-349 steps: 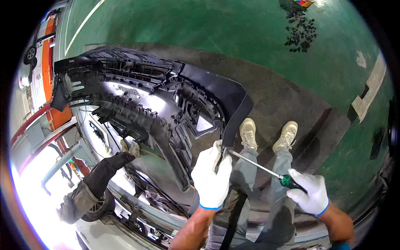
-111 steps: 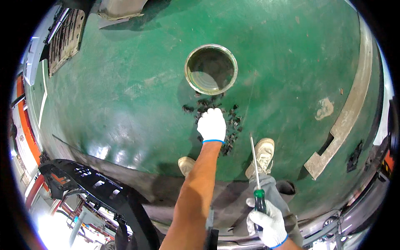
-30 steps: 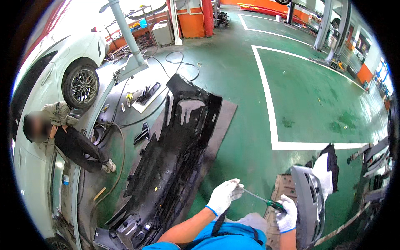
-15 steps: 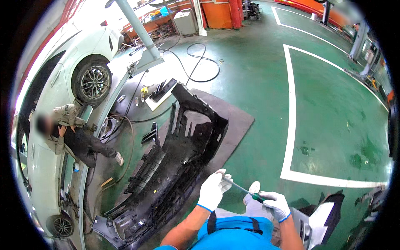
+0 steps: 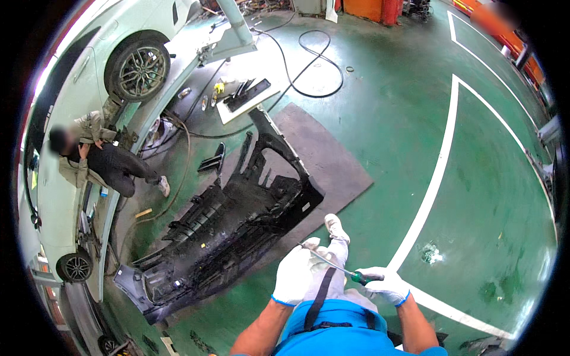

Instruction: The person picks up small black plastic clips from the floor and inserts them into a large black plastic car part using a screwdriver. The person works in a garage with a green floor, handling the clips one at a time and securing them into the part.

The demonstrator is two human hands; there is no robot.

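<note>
1. The screwdriver [image 5: 341, 270] sits low in the middle of the view, right in front of the person's body, green handle to the right and the thin shaft running up-left across the grey trouser leg.
2. Right hand [image 5: 386, 286], white glove, is wrapped closed around the green handle. Firm hold from the look of it.
3. Left hand [image 5: 295, 276], also gloved, is up at the tip end of the shaft. Fingers look curled loosely near or on the metal, but I honestly can't tell whether it's pinching the tip or just steadying it.
4. If the tip is being checked or wiped, I'd say keep the point angled away from the palm and let the handle hand do the holding.
5. Just beyond the white shoe [image 5: 336, 228], the black car bumper [image 5: 225, 225] lies inside-up on a dark floor mat [image 5: 332, 166].
6. Further left, another person [image 5: 101, 160] crouches beside a white car [image 5: 77, 77] on the green floor [image 5: 475, 196].
</note>
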